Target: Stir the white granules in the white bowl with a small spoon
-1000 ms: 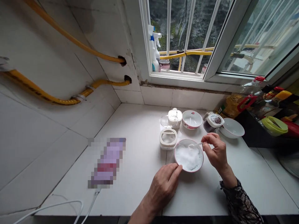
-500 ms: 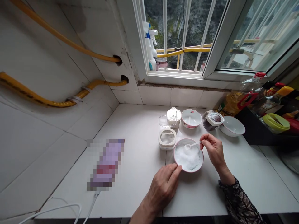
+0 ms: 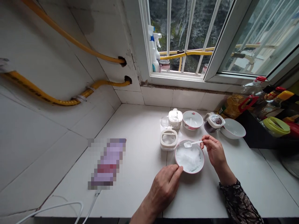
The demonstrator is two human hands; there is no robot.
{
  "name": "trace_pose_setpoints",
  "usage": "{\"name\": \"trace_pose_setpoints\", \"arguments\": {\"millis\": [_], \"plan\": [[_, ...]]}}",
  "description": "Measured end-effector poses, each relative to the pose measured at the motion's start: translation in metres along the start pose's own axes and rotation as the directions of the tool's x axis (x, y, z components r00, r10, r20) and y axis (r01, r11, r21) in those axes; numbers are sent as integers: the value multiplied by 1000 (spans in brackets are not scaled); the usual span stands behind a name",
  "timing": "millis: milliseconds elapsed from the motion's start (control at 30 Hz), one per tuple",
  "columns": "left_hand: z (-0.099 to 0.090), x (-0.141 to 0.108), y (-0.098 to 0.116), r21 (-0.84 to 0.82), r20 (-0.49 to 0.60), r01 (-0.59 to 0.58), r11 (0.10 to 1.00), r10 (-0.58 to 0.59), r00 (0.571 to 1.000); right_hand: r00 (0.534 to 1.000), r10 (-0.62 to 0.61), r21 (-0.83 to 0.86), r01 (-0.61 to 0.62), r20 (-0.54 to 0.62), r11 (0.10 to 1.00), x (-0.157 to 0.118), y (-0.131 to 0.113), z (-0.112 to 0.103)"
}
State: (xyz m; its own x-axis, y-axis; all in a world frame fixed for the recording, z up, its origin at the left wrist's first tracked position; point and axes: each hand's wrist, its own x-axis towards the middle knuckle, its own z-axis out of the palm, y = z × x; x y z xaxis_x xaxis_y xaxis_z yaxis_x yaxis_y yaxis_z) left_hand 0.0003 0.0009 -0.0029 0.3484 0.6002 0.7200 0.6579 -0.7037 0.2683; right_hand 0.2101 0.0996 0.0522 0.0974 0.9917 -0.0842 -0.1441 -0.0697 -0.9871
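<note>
A small white bowl (image 3: 195,171) with a pink rim stands on the counter, holding a heap of white granules (image 3: 189,158). At its near-left edge my left hand (image 3: 163,185) grips the rim between thumb and fingers. My right hand (image 3: 213,152) pinches the handle end of a small white plastic spoon (image 3: 195,142). The spoon's scoop is over the far part of the bowl, above the granules; whether it carries any, I cannot tell. Just left of the bowl is a seasoning jar (image 3: 168,141) with its clear lid (image 3: 168,122) raised.
Behind stand a second white jar (image 3: 175,116), a flowered bowl (image 3: 192,128), a jar of dark contents (image 3: 213,123) and another white bowl (image 3: 233,133). An oil bottle (image 3: 240,99) and a black rack (image 3: 254,137) are at right. A blurred purple object (image 3: 108,161) with a white cable (image 3: 93,203) lies left.
My right hand has lifted the spoon slightly away from the granules, its scoop now nearer the bowl's far edge. My left hand stays on the rim. The whole view has shifted a little.
</note>
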Motion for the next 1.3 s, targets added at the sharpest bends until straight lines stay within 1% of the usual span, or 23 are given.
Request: {"name": "trace_pose_setpoints", "arguments": {"millis": [100,200,267,333,367,400,433,467,500,533,567,600,633,667,700,733,833,900,967,1000,1100,1233,1300], "plan": [[0,0,0,0,11,1,1000,-1,1000,1000,-24,29,25,-6,999,-1,0,7],[0,0,1,4,15,7,1000,-7,1000,994,-107,8,107,15,994,-7,-1,20],[0,0,1,13,12,8,1000,-9,1000,979,-196,-71,200,59,977,-13,-2,28],[0,0,1,22,15,10,1000,-10,1000,941,-316,-204,335,118,920,-19,-1,35],[0,0,1,25,18,11,1000,-12,1000,906,-395,-284,424,156,860,-20,0,37],[0,1,1,28,22,12,1000,-12,1000,851,-480,-362,526,214,770,-21,1,39],[0,1,1,30,23,12,999,-12,1000,776,-558,-430,629,294,648,-22,3,41],[-1,1,1,30,23,10,1000,-10,1000,689,-614,-475,718,386,508,-21,4,42],[-1,1,1,29,24,8,1000,-8,1000,603,-641,-496,785,475,370,-21,5,43],[-1,2,1,29,22,8,1000,-8,1000,531,-647,-500,827,547,256,-20,6,43],[-1,2,1,29,20,7,1000,-8,1000,484,-645,-498,849,592,180,-20,5,44],[-1,2,1,30,17,8,1000,-9,1000,460,-646,-496,856,608,143,-19,4,43],[-1,2,1,31,17,11,999,-12,1000,453,-661,-498,856,598,136,-20,2,42],[-1,2,1,32,19,14,999,-15,1000,459,-683,-503,851,569,153,-21,0,41],[-1,2,1,32,18,16,999,-17,1000,477,-705,-510,839,525,188,-22,-3,38],[-1,2,1,31,20,17,999,-18,1000,509,-722,-519,820,469,241,-23,-6,34],[-1,1,1,29,17,18,999,-18,1000,653,-695,-540,717,299,442,-25,-13,18],[-1,1,1,27,16,16,1000,-17,1000,714,-652,-534,666,255,520,-25,-18,5],[-1,1,1,24,20,15,1000,-16,1000,789,-584,-533,584,193,613,-25,-22,-7],[-1,1,1,21,22,14,1000,-14,1000,815,-557,-532,546,160,647,-25,-24,-11],[-1,0,0,14,20,4,1000,-4,1000,856,-504,-551,478,116,684,-26,-27,-14],[-1,0,-1,8,21,2,1000,-2,1000,891,-416,-585,438,181,683,-27,-21,-4],[-1,0,-1,11,27,5,1000,-5,1000,912,-371,-583,400,176,707,-26,-18,-1]]}}
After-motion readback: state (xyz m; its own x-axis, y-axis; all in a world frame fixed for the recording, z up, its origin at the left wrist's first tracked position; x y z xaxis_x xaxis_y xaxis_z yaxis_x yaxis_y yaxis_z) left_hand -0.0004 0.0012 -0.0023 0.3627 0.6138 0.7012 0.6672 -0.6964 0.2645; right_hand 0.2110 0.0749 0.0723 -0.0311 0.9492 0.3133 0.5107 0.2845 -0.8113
